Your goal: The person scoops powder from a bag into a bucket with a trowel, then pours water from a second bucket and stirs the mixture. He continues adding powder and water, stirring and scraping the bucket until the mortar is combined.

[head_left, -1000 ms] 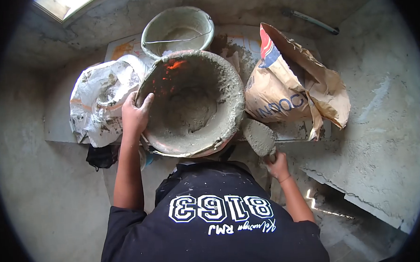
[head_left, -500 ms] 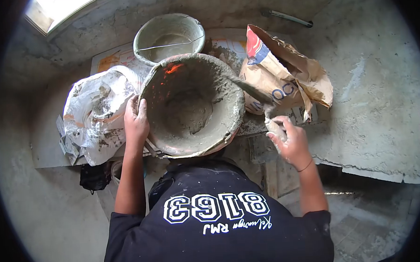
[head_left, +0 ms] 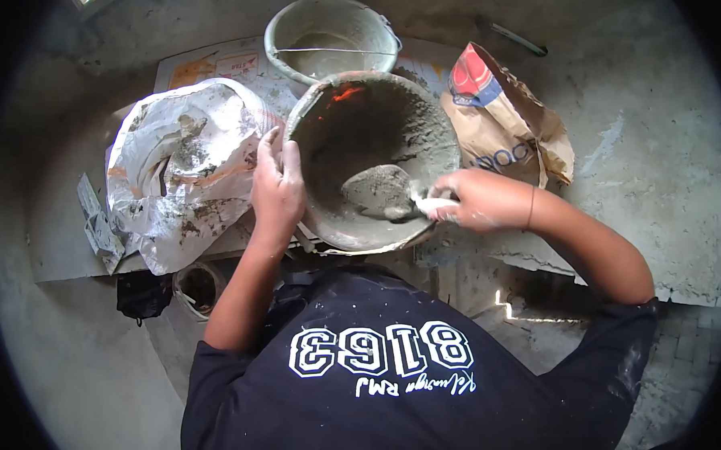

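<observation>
A mortar-coated bucket (head_left: 445, 133) is tilted toward me, with wet grey mortar low inside it. My left hand (head_left: 280, 180) grips the bucket's left rim, fingers on the outer side and over the edge. In my right hand (head_left: 464, 203) is the pale handle of a trowel (head_left: 377, 190), closed in my fingers at the bucket's right rim. The trowel's blade lies inside the bucket over the mortar and is coated with it.
Behind stands a second bucket (head_left: 332, 41) with a wire handle. A white sack (head_left: 214, 179) lies left, an open brown paper bag (head_left: 505, 126) right. A dark bag (head_left: 144, 294) hangs below the ledge. A stick-like tool (head_left: 518, 39) lies at the back.
My right hand has moved left and slightly up, bringing the trowel blade from above the right rim down into the bucket. The view has shifted, so the bucket and my left hand appear farther right.
</observation>
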Action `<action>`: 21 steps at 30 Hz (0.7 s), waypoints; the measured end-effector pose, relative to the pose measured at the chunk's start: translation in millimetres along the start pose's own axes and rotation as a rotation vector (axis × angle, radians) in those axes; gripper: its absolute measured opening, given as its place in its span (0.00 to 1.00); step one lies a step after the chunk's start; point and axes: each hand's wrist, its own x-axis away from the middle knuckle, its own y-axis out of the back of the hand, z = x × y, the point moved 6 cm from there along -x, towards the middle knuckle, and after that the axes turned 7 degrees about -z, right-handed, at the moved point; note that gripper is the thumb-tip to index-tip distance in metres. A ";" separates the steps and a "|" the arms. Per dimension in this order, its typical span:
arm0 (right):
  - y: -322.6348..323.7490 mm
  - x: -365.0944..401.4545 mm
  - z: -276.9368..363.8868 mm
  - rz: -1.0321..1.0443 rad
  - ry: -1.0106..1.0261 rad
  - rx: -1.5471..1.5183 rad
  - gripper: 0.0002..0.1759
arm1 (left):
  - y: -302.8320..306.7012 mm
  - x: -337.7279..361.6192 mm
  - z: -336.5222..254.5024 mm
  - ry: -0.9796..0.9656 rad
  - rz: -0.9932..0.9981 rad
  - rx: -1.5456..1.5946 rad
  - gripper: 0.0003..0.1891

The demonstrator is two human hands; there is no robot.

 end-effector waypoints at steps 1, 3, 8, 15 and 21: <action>6.5 -10.6 10.9 0.033 -0.075 0.049 0.18 | 2.3 1.4 -8.9 -0.030 -0.013 -0.005 0.24; 7.9 -35.2 14.3 -0.056 0.053 0.214 0.18 | 2.7 4.2 -7.7 -0.019 -0.005 0.029 0.24; -5.5 -81.5 38.4 -0.155 -0.009 0.518 0.10 | 2.4 1.6 -13.0 -0.034 -0.006 0.027 0.25; -47.5 -72.0 43.1 -0.138 0.330 0.701 0.08 | 4.9 2.1 -18.1 -0.064 -0.020 -0.043 0.25; -16.5 -42.9 42.0 -0.108 0.448 1.008 0.07 | 4.4 2.6 -17.9 -0.054 -0.022 -0.036 0.27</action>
